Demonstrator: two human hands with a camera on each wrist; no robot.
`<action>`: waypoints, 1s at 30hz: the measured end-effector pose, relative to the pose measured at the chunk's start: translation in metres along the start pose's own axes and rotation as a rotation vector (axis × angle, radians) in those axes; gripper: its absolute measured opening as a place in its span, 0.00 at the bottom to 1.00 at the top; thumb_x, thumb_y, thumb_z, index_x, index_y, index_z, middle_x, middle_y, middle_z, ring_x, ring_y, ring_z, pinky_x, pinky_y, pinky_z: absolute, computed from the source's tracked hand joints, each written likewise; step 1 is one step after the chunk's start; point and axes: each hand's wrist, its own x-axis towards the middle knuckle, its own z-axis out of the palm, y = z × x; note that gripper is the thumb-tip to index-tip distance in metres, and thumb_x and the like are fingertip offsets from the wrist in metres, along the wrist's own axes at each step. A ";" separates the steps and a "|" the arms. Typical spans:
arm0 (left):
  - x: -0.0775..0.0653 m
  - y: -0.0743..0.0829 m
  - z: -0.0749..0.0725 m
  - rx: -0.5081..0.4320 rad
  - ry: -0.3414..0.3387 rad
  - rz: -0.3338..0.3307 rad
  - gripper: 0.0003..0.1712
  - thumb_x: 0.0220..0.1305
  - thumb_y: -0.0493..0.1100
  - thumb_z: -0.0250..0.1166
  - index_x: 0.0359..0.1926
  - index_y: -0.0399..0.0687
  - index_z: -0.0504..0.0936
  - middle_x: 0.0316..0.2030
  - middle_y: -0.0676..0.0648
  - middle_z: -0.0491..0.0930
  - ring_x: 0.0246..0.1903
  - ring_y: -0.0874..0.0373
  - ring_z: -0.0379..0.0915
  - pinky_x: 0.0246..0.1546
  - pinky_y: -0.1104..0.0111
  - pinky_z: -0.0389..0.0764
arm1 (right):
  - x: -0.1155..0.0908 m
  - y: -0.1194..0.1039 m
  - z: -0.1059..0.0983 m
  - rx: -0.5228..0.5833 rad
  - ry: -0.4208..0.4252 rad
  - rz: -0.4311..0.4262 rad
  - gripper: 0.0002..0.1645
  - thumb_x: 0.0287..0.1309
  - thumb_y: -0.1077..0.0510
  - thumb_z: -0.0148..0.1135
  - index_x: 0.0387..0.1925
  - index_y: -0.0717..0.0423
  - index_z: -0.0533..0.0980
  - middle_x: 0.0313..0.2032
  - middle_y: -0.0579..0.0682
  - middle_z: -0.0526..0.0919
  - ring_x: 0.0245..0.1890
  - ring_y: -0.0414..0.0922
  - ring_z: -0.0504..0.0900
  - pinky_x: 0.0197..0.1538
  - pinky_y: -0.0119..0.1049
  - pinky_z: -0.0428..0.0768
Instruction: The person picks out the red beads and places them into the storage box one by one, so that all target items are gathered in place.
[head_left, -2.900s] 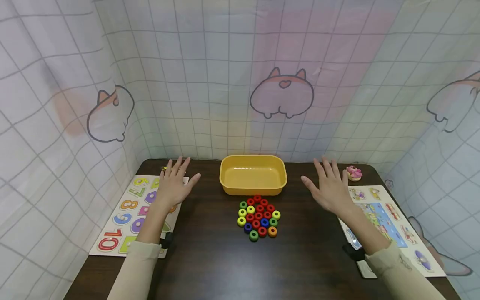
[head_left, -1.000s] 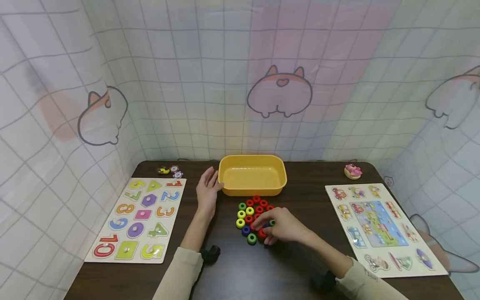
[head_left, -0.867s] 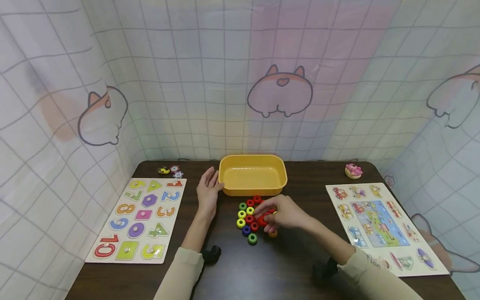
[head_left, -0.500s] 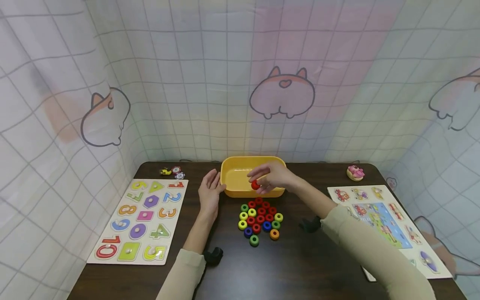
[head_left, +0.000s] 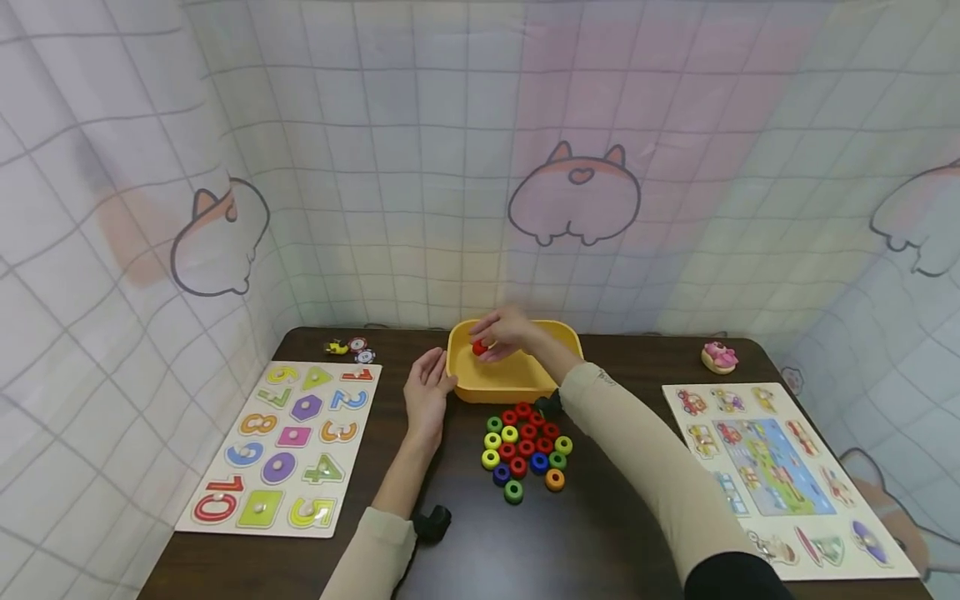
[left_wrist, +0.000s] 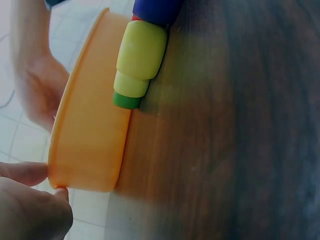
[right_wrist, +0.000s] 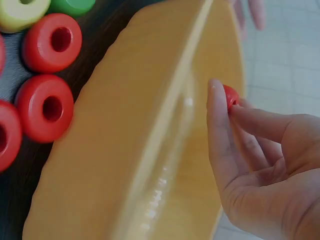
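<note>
My right hand (head_left: 508,331) pinches a red ring bead (head_left: 479,347) between thumb and fingers, over the left part of the yellow tray (head_left: 517,393). The right wrist view shows the same bead (right_wrist: 231,96) at the fingertips, inside the tray's rim. My left hand (head_left: 426,393) is beside the tray's left end, fingers extended, thumb at the front left corner. In the left wrist view, its fingertips (left_wrist: 61,194) touch the tray wall. Several loose ring beads (head_left: 528,448) in red, yellow, green, blue and orange lie just in front of the tray.
To the left lies a number puzzle board (head_left: 292,436), with chips (head_left: 364,356) and a small yellow toy (head_left: 337,347) behind it. On the right are a picture puzzle board (head_left: 776,467) and a pink toy (head_left: 720,357). A cloth wall (head_left: 420,208) stands behind the table.
The left hand went from above the number board to the tray's end. My right hand picked a red ring bead from the pile and carried it up and leftward over the tray.
</note>
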 end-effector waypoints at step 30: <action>0.001 -0.001 0.001 0.029 0.027 0.000 0.32 0.61 0.21 0.57 0.66 0.36 0.66 0.68 0.35 0.64 0.68 0.50 0.63 0.65 0.65 0.68 | -0.099 0.003 -0.001 -0.194 -0.080 -0.258 0.14 0.65 0.62 0.60 0.50 0.63 0.81 0.42 0.58 0.86 0.40 0.61 0.86 0.45 0.54 0.84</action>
